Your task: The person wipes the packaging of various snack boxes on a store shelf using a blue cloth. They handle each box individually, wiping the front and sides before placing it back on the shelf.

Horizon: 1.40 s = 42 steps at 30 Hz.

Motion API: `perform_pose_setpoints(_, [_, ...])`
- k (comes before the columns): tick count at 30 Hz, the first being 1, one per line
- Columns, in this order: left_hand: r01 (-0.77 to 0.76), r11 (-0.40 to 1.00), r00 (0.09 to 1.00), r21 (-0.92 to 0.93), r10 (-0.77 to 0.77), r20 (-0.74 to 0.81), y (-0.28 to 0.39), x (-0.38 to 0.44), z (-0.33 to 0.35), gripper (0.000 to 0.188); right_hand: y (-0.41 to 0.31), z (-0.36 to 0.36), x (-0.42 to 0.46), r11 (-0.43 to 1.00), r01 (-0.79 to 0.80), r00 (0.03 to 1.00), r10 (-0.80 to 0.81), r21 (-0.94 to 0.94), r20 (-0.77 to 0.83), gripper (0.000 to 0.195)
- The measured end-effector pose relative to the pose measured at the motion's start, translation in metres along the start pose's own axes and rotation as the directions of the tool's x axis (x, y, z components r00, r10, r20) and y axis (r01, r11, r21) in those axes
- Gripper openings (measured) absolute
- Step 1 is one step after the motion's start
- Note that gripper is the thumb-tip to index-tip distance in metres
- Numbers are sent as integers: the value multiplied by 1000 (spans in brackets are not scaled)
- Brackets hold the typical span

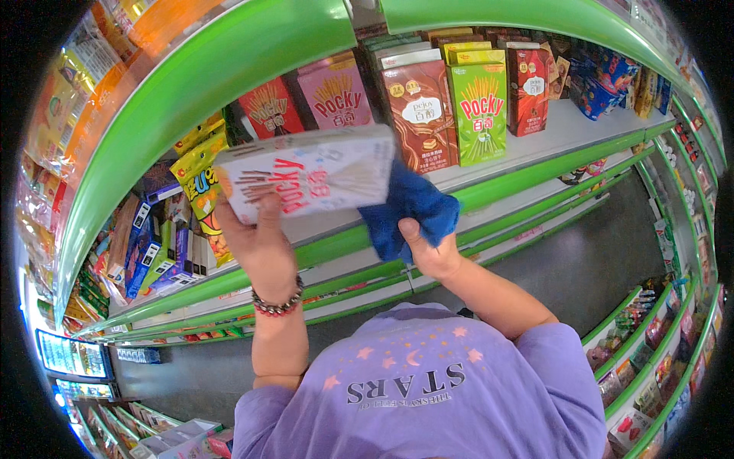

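My left hand grips a white Pocky box by its left end, thumb across the front. The box is tilted and a little blurred, held in front of the shelf. In my right hand is a bunched dark blue cloth, just below the box's right end; whether the two touch I cannot tell. Behind them stand a red Pocky box, a pink Pocky box, a brown Pejoy box, a green Pocky box and a dark red Pejoy box.
A green-edged shelf runs across in front of me, with a green shelf edge overhead. Yellow snack bags and several leaning boxes are at left, blue tubs at right. More stocked racks stand at lower right.
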State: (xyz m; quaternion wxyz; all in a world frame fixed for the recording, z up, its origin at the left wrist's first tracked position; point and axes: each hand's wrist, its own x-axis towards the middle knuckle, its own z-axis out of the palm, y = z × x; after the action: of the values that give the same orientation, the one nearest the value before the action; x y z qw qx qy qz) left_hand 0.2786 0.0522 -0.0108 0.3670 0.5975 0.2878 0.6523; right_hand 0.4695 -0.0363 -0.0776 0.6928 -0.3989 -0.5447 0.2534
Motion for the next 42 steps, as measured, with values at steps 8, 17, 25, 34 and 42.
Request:
perform_pose_setpoints(8, [189, 956, 974, -225, -152, 170, 10, -38, 13, 60, -41, 24, 1, 987, 146, 979, -134, 66, -153, 35])
perform_pose_setpoints(17, [109, 994, 958, -7, -103, 267, 35, -28, -15, 68, -59, -9, 16, 947, 160, 982, -123, -278, 147, 53])
perform_pose_setpoints(25, [-419, 816, 647, 399, -39, 761, 46, -33, 1, 54, -70, 12, 16, 956, 74, 967, 1, -285, 253, 52])
perform_pose_setpoints(34, [-151, 967, 776, 207, -14, 631, 15, -63, 16, 84, -57, 8, 35, 992, 94, 927, -58, 81, -370, 33])
perform_pose_setpoints(42, [53, 943, 756, 328, -252, 604, 24, -60, 6, 60, -58, -19, 29, 818, 382, 914, -402, -429, 48, 37])
